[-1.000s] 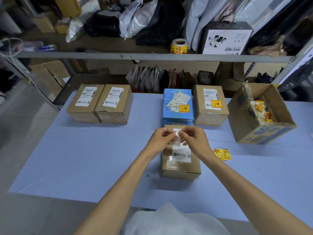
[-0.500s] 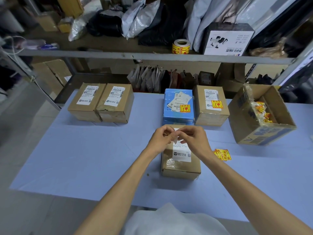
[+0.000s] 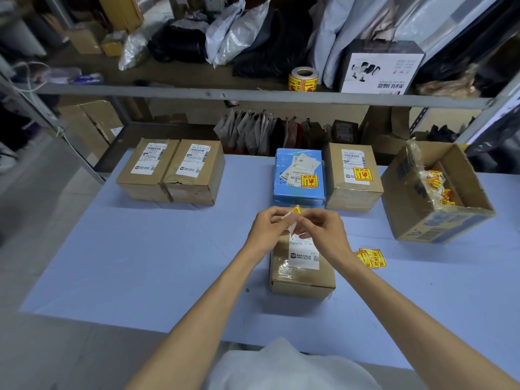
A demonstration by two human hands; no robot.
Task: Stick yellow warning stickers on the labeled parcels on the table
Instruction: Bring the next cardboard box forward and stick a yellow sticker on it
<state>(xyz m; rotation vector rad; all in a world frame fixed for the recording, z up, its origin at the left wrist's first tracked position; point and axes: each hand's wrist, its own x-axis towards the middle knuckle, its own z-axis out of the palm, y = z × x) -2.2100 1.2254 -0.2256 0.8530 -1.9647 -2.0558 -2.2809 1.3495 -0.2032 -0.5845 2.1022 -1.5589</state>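
A brown labeled parcel (image 3: 302, 274) lies on the blue table (image 3: 140, 263) right in front of me. Above its far end my left hand (image 3: 267, 229) and my right hand (image 3: 323, 232) meet, both pinching a yellow warning sticker (image 3: 296, 210) with its white backing paper (image 3: 291, 225) curling away below. A few loose yellow stickers (image 3: 371, 258) lie to the parcel's right. The blue parcel (image 3: 298, 180) and the brown parcel (image 3: 353, 175) behind carry a yellow sticker each. Two brown parcels (image 3: 171, 170) at the back left show only white labels.
An open cardboard box (image 3: 439, 223) with a bag of stickers stands at the right. A shelf rail (image 3: 225, 95) crosses behind the table, bearing a yellow sticker roll (image 3: 303, 79), bags and a white box. Envelopes stand below the shelf.
The hands have drawn slightly apart and the yellow sticker's corner now shows above the fingers, with the white backing peeling down. The parcels have not moved.
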